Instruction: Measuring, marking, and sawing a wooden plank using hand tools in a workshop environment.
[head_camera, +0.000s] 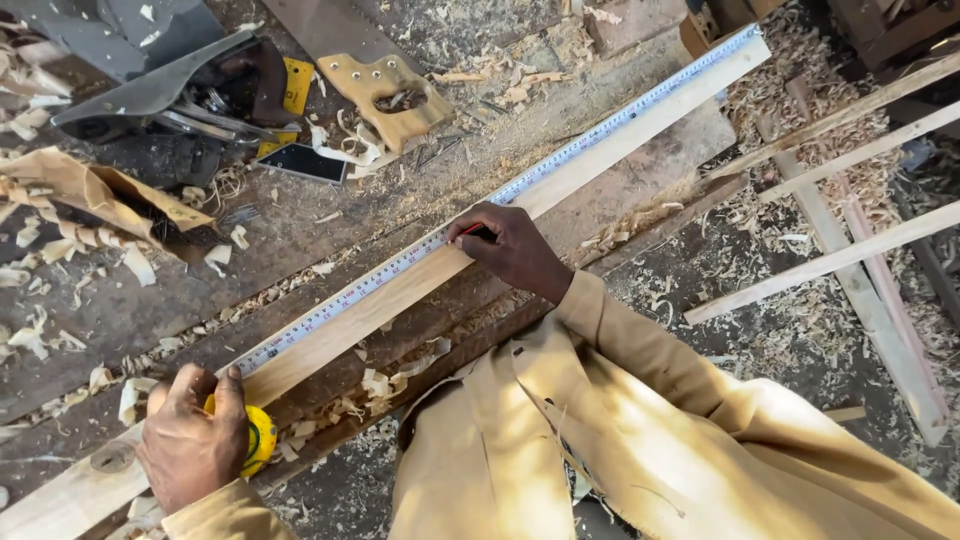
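Left hand (190, 435) clamped on yellow round tape measure case (258, 440), white blade (480, 205) stretched along pale wooden plank (420, 290) on bench (300, 235). Right hand (515, 248) pinches red pencil (480, 233) on plank.

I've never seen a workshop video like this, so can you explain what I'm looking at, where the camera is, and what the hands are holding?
This is one view from a camera on the person's head, looking down at a workbench strewn with wood shavings. There is no machine, only two bare hands. The left hand grips a yellow tape case at one end of a long plank. The tape is stretched along the plank. The right hand holds a red pencil against it. Behind lie a handsaw and a plane.
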